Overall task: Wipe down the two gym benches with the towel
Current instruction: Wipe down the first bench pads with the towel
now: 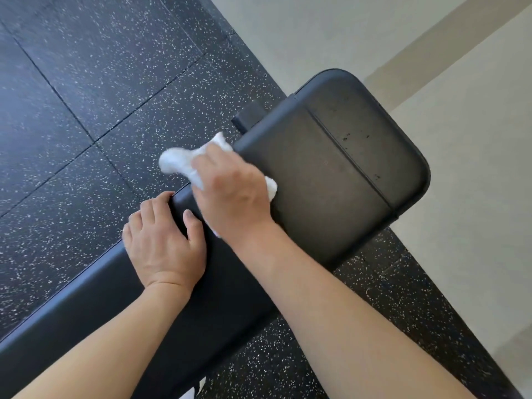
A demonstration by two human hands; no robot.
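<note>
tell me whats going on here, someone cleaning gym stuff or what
Yes, a person is wiping down a black padded gym bench. The right hand holds a bunched white towel against the pad near its left edge, where the two pad sections meet. The left hand grips the edge of the nearer pad section, apparently steadying it. The bench stands on a speckled black rubber floor beside a pale wall. Only one bench is in view.
</note>
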